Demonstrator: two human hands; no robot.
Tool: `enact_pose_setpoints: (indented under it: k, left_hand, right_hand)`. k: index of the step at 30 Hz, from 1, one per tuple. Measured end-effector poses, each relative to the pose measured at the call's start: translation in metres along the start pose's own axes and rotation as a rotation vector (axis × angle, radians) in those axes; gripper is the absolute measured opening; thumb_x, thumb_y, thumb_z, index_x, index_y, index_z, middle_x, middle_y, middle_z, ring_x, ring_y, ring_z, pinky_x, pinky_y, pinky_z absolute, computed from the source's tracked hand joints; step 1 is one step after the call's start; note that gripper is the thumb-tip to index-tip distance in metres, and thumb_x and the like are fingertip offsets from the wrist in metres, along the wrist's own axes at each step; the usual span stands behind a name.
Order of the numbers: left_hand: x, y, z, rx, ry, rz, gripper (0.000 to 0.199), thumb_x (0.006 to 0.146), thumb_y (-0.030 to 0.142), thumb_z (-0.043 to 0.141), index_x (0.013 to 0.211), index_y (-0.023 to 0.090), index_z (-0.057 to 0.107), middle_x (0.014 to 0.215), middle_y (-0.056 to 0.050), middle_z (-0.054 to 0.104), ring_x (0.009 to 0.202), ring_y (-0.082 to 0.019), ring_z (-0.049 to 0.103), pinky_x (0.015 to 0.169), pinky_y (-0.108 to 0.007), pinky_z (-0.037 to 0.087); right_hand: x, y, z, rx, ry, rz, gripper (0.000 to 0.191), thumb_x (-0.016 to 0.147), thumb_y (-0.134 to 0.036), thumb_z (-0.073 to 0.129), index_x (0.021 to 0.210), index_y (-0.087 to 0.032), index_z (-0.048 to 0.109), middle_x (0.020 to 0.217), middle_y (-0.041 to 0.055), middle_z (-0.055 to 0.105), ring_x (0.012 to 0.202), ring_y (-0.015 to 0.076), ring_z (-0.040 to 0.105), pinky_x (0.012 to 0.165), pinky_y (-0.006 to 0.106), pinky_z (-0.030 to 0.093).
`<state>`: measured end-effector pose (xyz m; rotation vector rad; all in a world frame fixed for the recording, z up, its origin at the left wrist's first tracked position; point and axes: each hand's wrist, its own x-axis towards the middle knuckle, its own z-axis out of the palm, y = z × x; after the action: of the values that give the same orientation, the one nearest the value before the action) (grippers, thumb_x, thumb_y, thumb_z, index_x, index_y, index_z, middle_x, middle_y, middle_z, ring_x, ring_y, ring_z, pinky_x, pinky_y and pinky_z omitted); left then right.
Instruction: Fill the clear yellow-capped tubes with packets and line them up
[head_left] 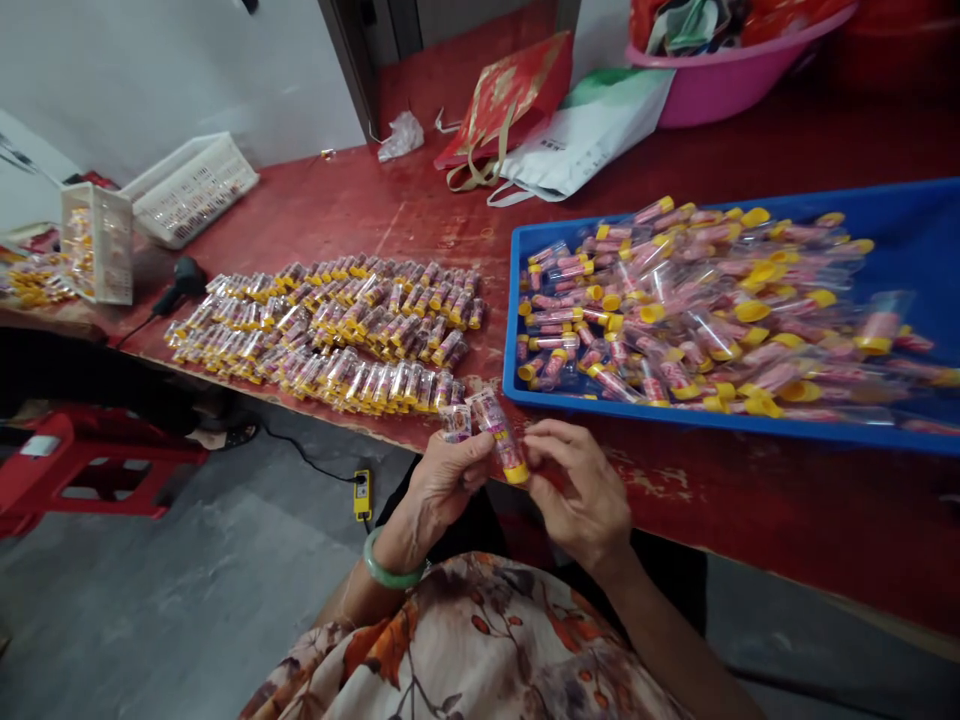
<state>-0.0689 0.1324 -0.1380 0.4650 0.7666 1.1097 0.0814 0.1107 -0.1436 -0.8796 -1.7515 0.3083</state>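
Observation:
A small clear tube with a yellow cap and a purple-printed film (499, 437) is pinched between the thumb and fingers of my left hand (448, 478). Behind it, another printed wrapper or tube (455, 422) shows at the same fingers; its lower part is hidden. My right hand (581, 490) is close beside the yellow cap, fingers curled and thumb apart from them, with nothing visible between. To the left, many film-wrapped tubes (375, 310) lie in rows on the red table. At the right, a blue tray (521, 393) holds a loose pile of yellow-capped tubes (660, 310) with pink contents.
White baskets (191, 190) stand at the far left, near a black heat gun or dryer (180, 285). Bags (585, 135) and a pink basin (720, 90) are at the back. Below are a red stool (97, 465) and a yellow power strip (363, 495).

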Motion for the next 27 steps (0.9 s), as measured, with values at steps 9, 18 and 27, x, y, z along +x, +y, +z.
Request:
enact_pose_setpoints:
  k: [9,18,27]
  left_hand:
    - [-0.004,-0.005,-0.004,-0.016,0.098,-0.017,0.052,0.046,0.041,0.092,0.063,0.013,0.052,0.049,0.008,0.039,0.039,0.0,0.025,0.038,-0.018,0.017]
    - [-0.012,-0.011,-0.001,0.014,0.144,0.076,0.051,0.053,0.043,0.088,0.063,0.016,0.047,0.047,0.009,0.035,0.039,-0.002,0.023,0.039,-0.019,0.016]
    - [-0.016,-0.018,-0.003,0.04,0.204,0.11,0.052,0.054,0.047,0.087,0.06,0.017,0.045,0.046,0.009,0.034,0.039,-0.002,0.024,0.038,-0.019,0.017]
  right_hand:
    - [0.011,-0.006,0.023,0.068,0.147,0.073,0.022,0.079,-0.009,0.059,0.096,-0.022,0.065,0.094,0.0054,0.065,0.08,0.0181,0.063,0.064,0.031,0.054]
    - [0.007,-0.01,0.036,0.003,0.293,0.006,0.024,0.078,-0.002,0.058,0.087,-0.023,0.067,0.09,0.0057,0.066,0.079,0.018,0.065,0.064,0.032,0.054]
    - [-0.001,-0.004,0.043,-0.105,0.299,-0.057,0.024,0.08,-0.002,0.057,0.088,-0.023,0.065,0.088,0.0059,0.067,0.076,0.0166,0.065,0.064,0.03,0.055]
